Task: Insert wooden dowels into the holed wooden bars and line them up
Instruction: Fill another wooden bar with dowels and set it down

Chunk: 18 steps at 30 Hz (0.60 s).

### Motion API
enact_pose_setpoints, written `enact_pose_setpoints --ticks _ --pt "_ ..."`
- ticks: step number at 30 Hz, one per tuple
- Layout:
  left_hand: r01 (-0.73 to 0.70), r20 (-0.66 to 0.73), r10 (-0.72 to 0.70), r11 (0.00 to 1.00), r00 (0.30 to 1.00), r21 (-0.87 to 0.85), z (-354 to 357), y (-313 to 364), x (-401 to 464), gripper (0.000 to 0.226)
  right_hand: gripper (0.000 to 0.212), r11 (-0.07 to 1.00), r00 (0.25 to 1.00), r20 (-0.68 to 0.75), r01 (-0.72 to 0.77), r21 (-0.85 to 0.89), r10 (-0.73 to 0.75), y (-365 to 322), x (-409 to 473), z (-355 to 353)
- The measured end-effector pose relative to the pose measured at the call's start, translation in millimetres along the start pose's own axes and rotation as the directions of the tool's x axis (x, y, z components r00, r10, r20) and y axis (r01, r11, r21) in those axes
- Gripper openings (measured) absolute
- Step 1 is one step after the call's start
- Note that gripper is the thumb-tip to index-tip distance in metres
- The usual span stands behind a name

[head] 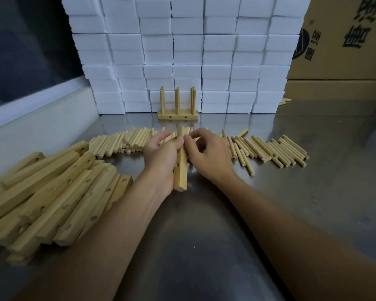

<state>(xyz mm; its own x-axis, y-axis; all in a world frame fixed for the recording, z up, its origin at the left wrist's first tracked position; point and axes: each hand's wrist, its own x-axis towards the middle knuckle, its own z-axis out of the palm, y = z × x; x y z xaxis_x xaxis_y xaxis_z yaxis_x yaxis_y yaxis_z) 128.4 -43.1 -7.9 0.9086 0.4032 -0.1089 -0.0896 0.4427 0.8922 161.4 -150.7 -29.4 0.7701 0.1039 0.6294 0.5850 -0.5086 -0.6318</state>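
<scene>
- Presently, the left hand (161, 155) grips a holed bar (180, 168) above the steel table (204, 213); the right hand (208, 153) pinches at its far end, the dowel there unclear.
- Seat each dowel square to its hole.
- Loose dowels (269, 148) lie just behind; spare bars (52, 192) are piled left.
- A finished bar (177, 115) stands against white blocks (182, 51), nothing obstructing.

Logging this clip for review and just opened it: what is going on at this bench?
A person is fitting dowels into holed wooden bars. The left hand grips one bar pointing away from them, while the right hand works at its far end, fingers pinched there; whether they hold a dowel is hidden. Finished bars with upright dowels stand by the white blocks. Loose dowels lie across the metal table, and spare bars are piled on the left.
</scene>
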Motion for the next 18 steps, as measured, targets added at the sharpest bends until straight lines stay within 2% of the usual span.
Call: enact_pose_setpoints --ticks 8,18 --pt "0.095 0.140 -0.094 0.995 0.986 -0.002 -9.6 -3.7 0.5 0.030 0.020 0.999 0.999 0.043 0.007 -0.040 -0.006 1.4 -0.2 0.1" --pt "0.111 0.277 -0.098 0.993 0.956 -0.031 -17.6 -0.8 4.4 0.030 0.031 0.998 0.986 0.159 -0.051 0.035 0.044 -1.3 0.6 -1.3"
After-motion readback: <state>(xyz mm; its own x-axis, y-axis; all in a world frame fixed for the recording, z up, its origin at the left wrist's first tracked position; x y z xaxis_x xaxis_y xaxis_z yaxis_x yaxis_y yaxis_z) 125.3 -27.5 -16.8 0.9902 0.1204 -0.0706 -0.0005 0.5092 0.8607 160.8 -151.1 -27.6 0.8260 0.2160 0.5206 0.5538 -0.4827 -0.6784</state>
